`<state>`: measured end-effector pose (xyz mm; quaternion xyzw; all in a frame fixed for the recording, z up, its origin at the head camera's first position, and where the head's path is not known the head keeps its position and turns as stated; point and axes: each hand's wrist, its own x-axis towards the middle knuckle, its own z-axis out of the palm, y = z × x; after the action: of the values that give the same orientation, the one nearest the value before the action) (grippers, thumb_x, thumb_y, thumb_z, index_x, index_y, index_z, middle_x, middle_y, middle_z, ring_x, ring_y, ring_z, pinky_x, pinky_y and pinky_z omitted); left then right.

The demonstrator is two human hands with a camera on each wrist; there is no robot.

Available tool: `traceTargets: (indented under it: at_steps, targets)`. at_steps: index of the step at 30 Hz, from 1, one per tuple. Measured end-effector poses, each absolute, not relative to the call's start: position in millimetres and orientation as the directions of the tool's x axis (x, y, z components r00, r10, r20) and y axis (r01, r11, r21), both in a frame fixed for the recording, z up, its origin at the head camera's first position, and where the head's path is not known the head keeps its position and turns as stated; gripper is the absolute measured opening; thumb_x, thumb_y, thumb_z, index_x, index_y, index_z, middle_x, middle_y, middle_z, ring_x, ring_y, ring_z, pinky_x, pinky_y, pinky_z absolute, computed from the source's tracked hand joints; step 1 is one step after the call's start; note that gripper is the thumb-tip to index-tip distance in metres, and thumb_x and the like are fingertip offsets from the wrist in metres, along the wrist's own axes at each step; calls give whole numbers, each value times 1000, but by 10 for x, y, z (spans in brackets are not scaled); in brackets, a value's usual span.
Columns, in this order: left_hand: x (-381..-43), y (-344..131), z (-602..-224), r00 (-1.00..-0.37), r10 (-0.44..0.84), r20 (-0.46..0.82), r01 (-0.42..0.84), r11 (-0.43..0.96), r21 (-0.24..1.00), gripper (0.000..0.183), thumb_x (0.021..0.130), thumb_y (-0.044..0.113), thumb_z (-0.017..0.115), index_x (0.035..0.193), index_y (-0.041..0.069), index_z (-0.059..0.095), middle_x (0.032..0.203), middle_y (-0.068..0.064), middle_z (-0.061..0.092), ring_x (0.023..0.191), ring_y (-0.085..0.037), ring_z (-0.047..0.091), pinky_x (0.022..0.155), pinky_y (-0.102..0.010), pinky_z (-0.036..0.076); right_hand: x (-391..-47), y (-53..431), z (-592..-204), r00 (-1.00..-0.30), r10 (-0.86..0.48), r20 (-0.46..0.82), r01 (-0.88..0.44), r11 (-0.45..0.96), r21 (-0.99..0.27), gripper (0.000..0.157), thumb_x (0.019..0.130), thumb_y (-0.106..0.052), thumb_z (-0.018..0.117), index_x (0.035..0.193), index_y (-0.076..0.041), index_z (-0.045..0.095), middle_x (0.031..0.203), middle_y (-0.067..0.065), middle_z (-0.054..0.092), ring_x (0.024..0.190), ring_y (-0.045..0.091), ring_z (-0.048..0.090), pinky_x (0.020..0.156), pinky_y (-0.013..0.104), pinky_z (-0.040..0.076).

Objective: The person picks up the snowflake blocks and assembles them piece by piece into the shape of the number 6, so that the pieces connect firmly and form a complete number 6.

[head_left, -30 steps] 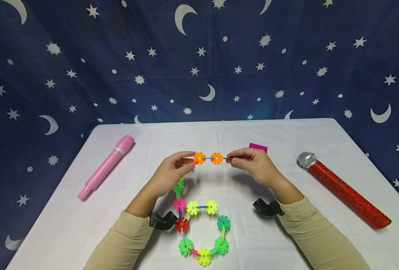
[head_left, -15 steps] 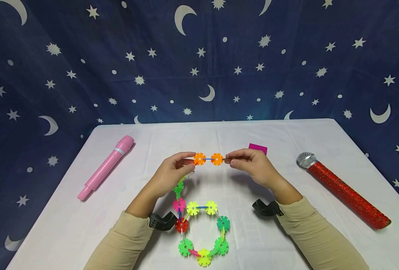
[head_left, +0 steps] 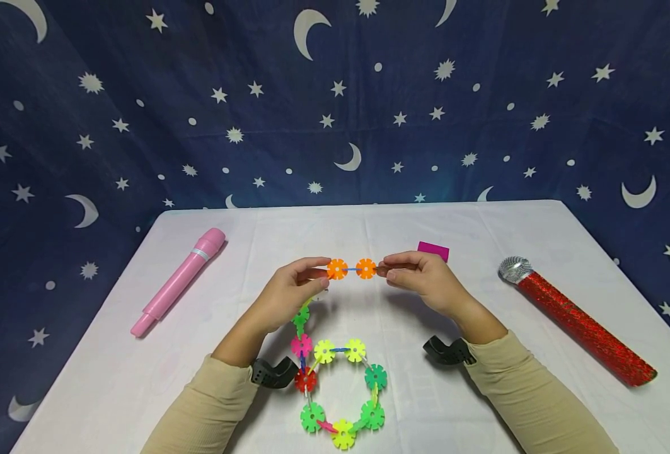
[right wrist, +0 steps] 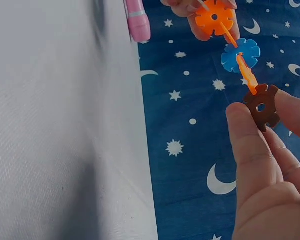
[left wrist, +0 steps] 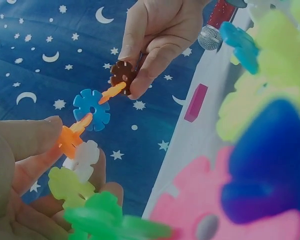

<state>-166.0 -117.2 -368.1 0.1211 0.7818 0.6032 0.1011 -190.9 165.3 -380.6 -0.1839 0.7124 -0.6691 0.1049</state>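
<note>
A row of notched plastic discs is stretched between both hands above the table. My left hand (head_left: 292,293) pinches an orange disc (head_left: 337,269) at the row's left end. Slotted crosswise after it are a blue disc (left wrist: 91,110) and a second orange disc (head_left: 366,268). My right hand (head_left: 425,280) pinches a brown disc (right wrist: 262,107) between thumb and fingers, its notch at the second orange disc's edge. Below the left hand the chain continues through a white disc (left wrist: 82,160), a green disc (head_left: 300,315) and a pink disc (head_left: 301,345) to a ring of joined discs (head_left: 343,435).
A pink microphone (head_left: 178,282) lies at the left of the white table (head_left: 244,239). On the right lies a red glittery microphone (head_left: 584,325) with a silver head. Behind the right hand is a small magenta block (head_left: 433,251). Black wrist mounts (head_left: 274,372) stick out at the cuffs.
My right fingers and the brown disc have come slightly closer to the second orange disc. The left hand keeps its pinch, and the ring on the table stays put.
</note>
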Motion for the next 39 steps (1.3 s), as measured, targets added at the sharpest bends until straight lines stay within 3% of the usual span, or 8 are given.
traceTargets:
  at_steps: [15,23,26,31,36,39]
  targets:
    - [-1650,-1148,-3674,-954,298,17,91,238,967,40,97,8,66,136,7,62,118,-13,67,101,-25,67,90,-42,54,-1876,1664,-3766,-913,-387,127,-213,186,-959,28,92,-4,71,118,9,69,111,17,72,106,34,68,86,29,55]
    - [-1632,-1129,-3681,-953,301,25,95,219,971,40,95,7,68,135,4,62,119,-14,68,105,-26,66,91,-38,54,-1849,1626,-3753,-926,-343,159,-235,194,-952,27,90,-3,73,114,10,70,108,19,72,94,13,70,83,27,56]
    - [-1633,-1120,-3678,-955,294,27,94,216,972,40,95,6,68,135,4,63,120,-14,68,107,-26,66,90,-36,54,-1848,1619,-3757,-928,-334,166,-239,191,-952,27,90,-3,73,114,10,70,107,19,72,94,10,70,83,27,55]
    - [-1649,-1101,-3691,-959,283,19,84,221,972,41,95,7,68,135,6,63,119,-14,68,105,-26,67,91,-40,54,-1863,1619,-3778,-932,-333,146,-217,186,-958,26,91,-4,72,113,10,70,106,19,72,96,19,71,84,29,56]
    - [-1682,-1093,-3753,-958,287,-18,64,274,959,45,97,12,67,141,7,57,121,-18,66,103,-28,68,90,-39,54,-1900,1599,-3833,-945,-308,109,-163,155,-974,24,92,-3,71,109,13,68,105,22,71,99,37,69,84,39,56]
    - [-1700,-1103,-3783,-955,291,-56,33,290,956,48,97,10,66,143,7,55,122,-17,66,107,-25,67,90,-38,54,-1924,1586,-3881,-951,-294,92,-150,183,-972,21,93,-3,70,106,13,67,103,21,71,99,42,68,82,37,57]
